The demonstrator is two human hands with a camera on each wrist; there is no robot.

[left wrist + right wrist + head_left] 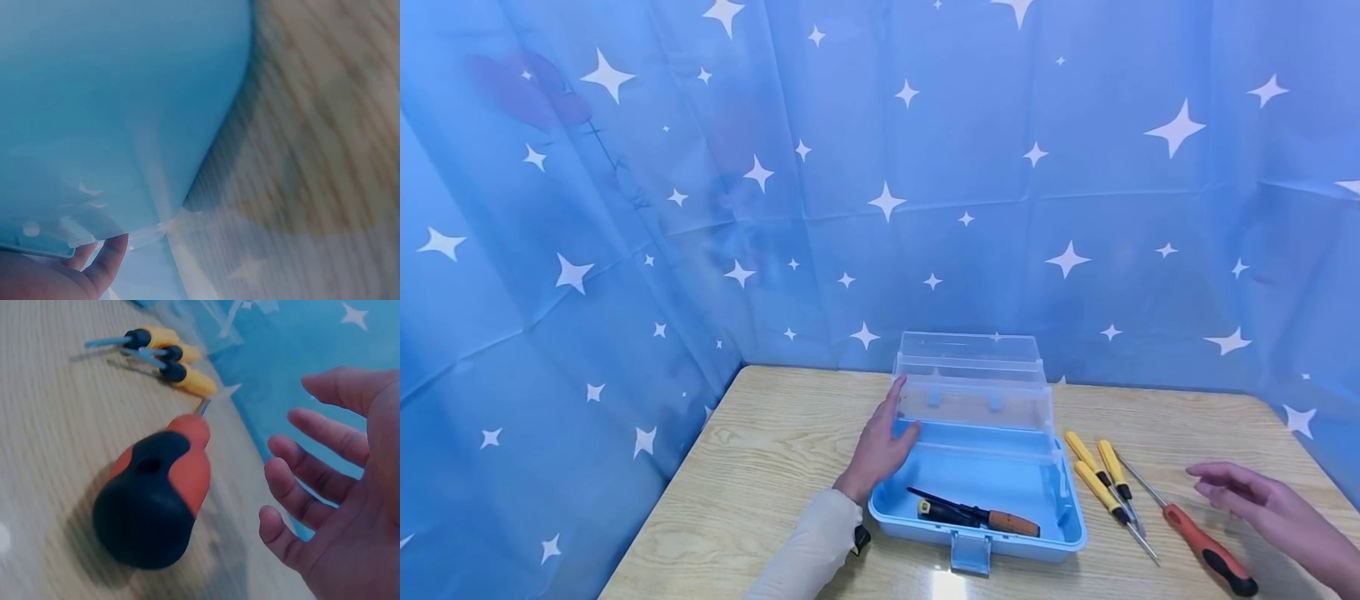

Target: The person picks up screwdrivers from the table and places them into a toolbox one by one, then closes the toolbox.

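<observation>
A light blue toolbox stands on the table with its clear lid raised. My left hand is at the box's back left corner, fingers extended by the lid's edge and thumb over the rim. The left wrist view shows the fingers against the box's far side; firm contact cannot be made out. Inside the box lie an orange-handled tool and a black tool with a yellow end. My right hand, loosely spread and holding nothing, hovers beside a red-and-black screwdriver.
Several yellow-handled screwdrivers lie right of the box. A small black and yellow object is partly hidden behind my left sleeve. The wooden table backs onto a blue star-patterned curtain. A blue latch hangs at the box's front.
</observation>
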